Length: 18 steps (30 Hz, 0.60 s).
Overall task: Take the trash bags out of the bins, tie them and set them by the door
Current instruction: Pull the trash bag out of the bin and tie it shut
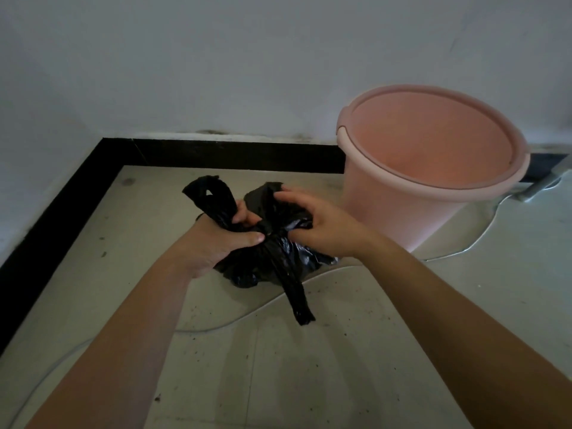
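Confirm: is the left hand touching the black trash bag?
Touching. Head view: the left hand holds the black trash bag at its knot, fingers curled round one handle.

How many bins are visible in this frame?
1. The pink bin stands on the floor by the wall, right of the black trash bag. Others may be out of frame.

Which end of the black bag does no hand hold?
The long end nearest the camera is free; the left hand and the right hand each grip another end of the bag.
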{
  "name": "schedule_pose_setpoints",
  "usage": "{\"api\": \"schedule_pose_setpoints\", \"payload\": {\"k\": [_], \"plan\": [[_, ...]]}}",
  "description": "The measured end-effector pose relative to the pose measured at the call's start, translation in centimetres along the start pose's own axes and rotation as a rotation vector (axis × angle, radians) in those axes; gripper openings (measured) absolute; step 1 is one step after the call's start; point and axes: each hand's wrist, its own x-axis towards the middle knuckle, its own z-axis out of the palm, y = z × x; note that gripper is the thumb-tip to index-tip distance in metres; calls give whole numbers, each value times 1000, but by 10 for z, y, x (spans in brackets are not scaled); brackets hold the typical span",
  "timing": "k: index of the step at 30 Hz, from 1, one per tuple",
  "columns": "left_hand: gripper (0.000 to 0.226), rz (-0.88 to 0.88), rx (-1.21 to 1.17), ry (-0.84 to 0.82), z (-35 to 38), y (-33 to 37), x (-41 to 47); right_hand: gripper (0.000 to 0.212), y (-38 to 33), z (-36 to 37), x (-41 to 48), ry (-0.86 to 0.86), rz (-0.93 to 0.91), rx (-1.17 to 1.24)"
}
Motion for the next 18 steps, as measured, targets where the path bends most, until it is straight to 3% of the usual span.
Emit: {"api": "schedule_pose_setpoints", "payload": {"k": [3,5,8,12,15,18], "plan": [[46,-12,85,-72,-3,7,-1,79,-1,3,3,-214,11,-69],[44,-12,145,-48,-1,5,-2,65,5,11,2,-252,72,-69],[43,36,219,208,12,-12,0,34,19,30,-4,-155,178,-82],[17,131,470,565,31,-39,5,11,23,45,-11,-96,183,-145],[22,155,390,598,35,-47,3,12,24,46,-13,-72,178,-153],[12,46,304,582,37,-49,4,17,27,45,-14,-45,182,-133]]}}
